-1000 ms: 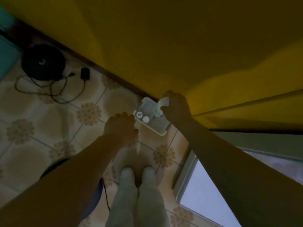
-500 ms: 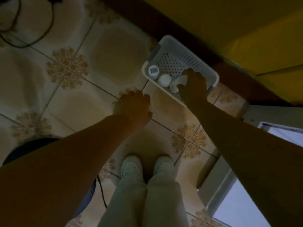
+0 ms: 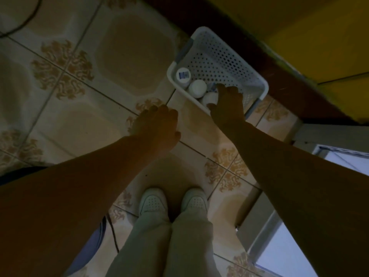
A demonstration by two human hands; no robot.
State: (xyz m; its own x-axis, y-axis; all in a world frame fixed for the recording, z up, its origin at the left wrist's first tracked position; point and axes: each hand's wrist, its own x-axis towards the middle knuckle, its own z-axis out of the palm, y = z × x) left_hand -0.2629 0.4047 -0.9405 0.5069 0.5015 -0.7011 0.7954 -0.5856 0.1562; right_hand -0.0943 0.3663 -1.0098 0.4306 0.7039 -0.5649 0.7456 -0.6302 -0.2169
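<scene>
A white perforated plastic basket (image 3: 263, 84) sits on the tiled floor against the dark skirting. Two white bottles stand in its near left corner, one with a blue label on its cap (image 3: 183, 74) and one with a plain cap (image 3: 197, 87). My right hand (image 3: 229, 104) reaches into the basket, and its thumb and fingers curl round a third white bottle (image 3: 210, 98) beside the other two. My left hand (image 3: 157, 126) hovers over the floor left of the basket, fingers relaxed and holding nothing.
My feet in white shoes (image 3: 152, 201) stand together on the tiles below the hands. A yellow wall (image 3: 299, 27) rises behind the basket. A pale frame (image 3: 259, 232) runs along the right. A blue round object (image 3: 89, 248) and a dark cable (image 3: 112, 232) lie at lower left.
My right hand has brought the white bottle down from above the basket into it, beside the two others. The view has tilted down toward the floor. The left hand has barely moved.
</scene>
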